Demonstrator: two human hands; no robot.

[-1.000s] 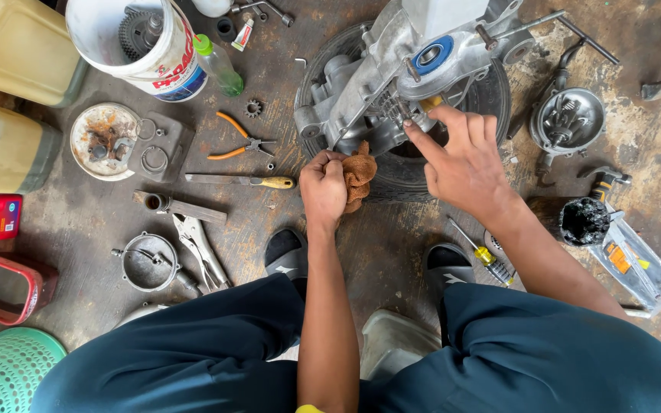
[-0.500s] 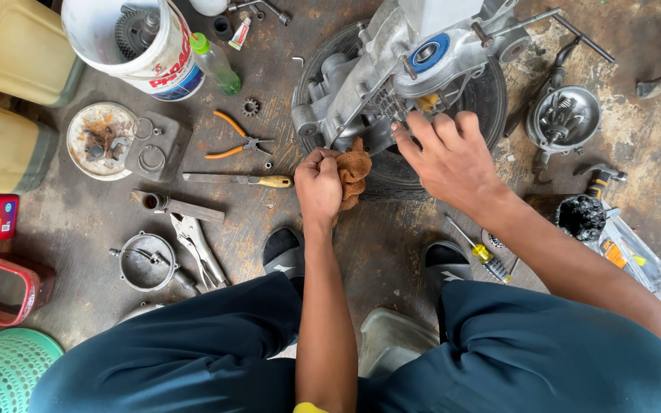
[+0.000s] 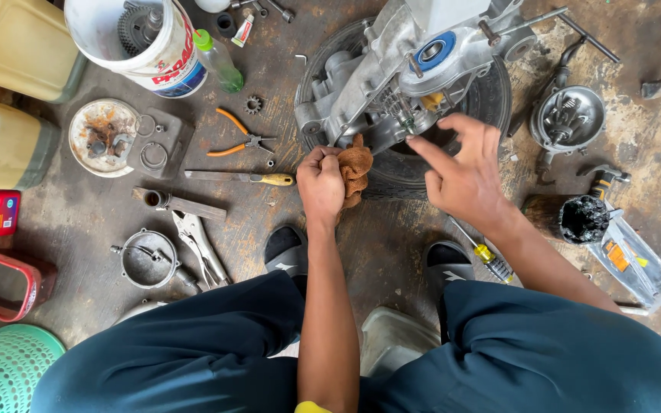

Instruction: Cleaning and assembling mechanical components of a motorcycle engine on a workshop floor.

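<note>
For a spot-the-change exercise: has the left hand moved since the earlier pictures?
No. The left hand still clutches the rag, at the same gap to the right of the screwdriver lying on the floor.

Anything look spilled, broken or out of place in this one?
Nothing looks broken or freshly spilled. Tools and parts lie scattered on the stained floor: orange-handled pliers, locking pliers, a screwdriver. The left hand grips a brown rag; the right hand reaches into the engine casing.
</note>
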